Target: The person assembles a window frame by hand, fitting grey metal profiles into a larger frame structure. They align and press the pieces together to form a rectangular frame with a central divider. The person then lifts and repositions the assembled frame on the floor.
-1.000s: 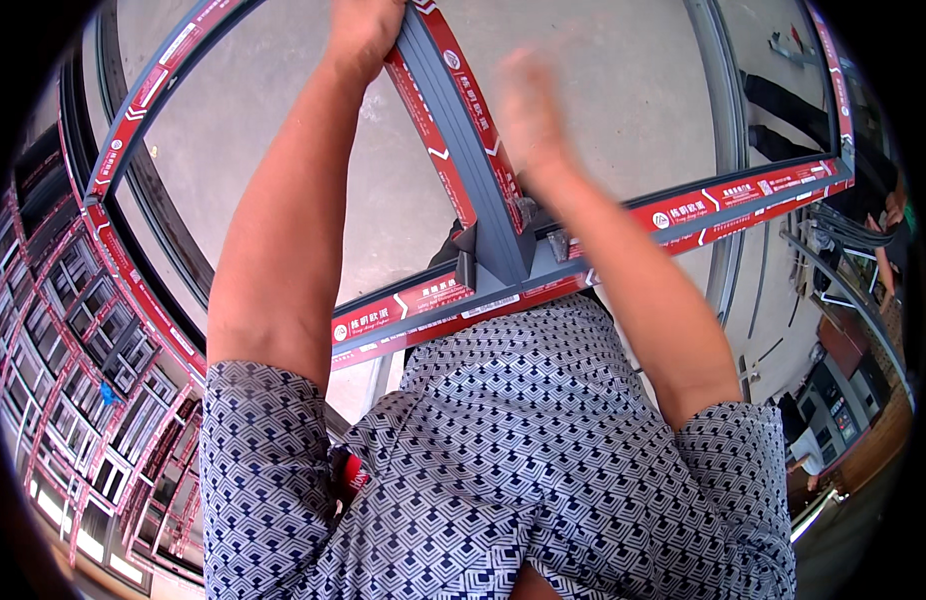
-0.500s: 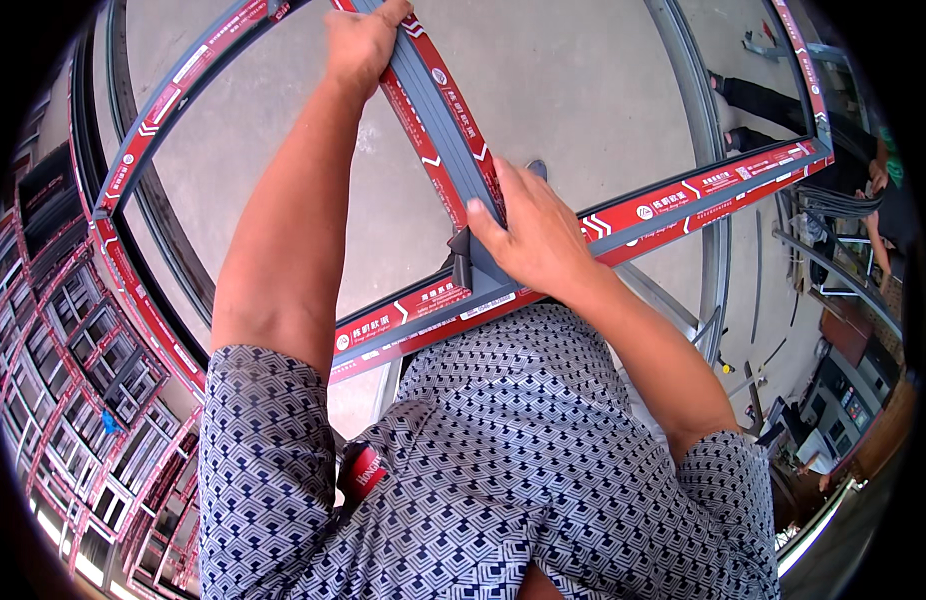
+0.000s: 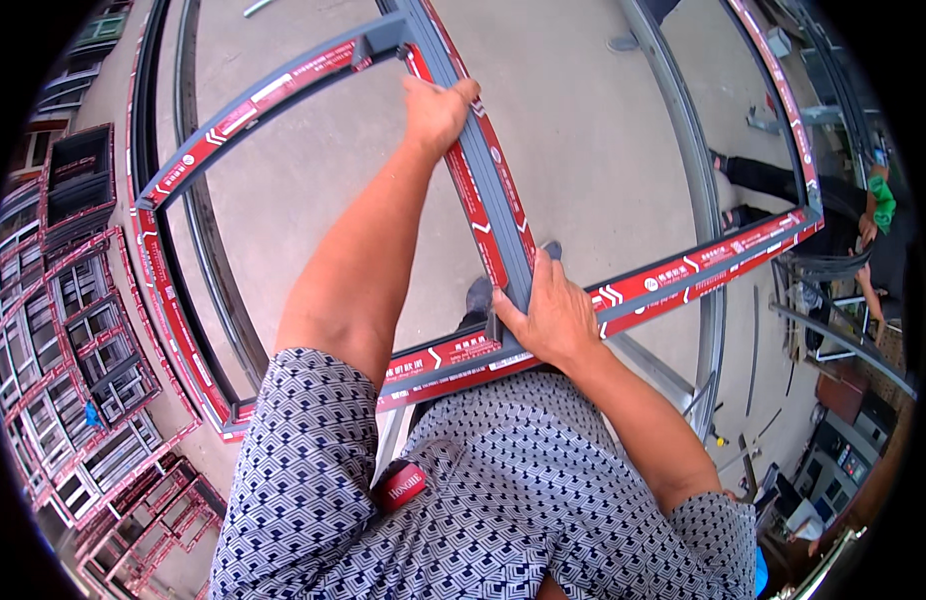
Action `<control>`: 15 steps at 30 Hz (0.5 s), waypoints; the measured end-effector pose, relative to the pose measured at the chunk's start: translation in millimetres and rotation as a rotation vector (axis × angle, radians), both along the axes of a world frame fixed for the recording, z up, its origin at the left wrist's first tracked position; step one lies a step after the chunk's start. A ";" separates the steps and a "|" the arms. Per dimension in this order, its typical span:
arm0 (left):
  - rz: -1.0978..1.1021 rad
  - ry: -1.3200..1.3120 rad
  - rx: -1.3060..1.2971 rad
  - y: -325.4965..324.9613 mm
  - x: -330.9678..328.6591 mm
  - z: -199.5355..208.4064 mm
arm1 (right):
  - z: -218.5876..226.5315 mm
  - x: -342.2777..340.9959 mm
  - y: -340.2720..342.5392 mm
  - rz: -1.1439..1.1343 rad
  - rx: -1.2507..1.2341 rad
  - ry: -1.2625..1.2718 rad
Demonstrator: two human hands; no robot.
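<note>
The red-taped frame (image 3: 688,268) extends to both sides of the grey center bar (image 3: 486,185). The left hand (image 3: 440,115) remains curled around the bar's upper part; the right hand (image 3: 557,315), blurred beside the bar one second earlier, now clasps its lower end.

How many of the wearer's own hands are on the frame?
2: the left hand grips the middle bar farther up, the right hand is at its lower end, by the near rail. Neither is hidden.
</note>
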State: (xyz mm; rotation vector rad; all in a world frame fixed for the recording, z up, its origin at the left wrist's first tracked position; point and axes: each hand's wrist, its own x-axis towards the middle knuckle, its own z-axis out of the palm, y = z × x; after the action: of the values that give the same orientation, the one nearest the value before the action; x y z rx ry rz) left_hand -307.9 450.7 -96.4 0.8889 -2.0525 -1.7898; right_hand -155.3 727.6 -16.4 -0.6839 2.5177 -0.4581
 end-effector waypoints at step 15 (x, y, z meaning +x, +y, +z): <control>0.007 -0.272 -0.098 46.7 42.3 26.7 | -2.3 4.3 1.3 0.020 0.009 0.058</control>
State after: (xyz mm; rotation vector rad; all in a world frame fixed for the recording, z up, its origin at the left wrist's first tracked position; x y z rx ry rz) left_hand -265.6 497.4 -69.7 1.1628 -2.2738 -1.6235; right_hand -151.0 728.9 -18.7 -0.7280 2.5629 -0.4259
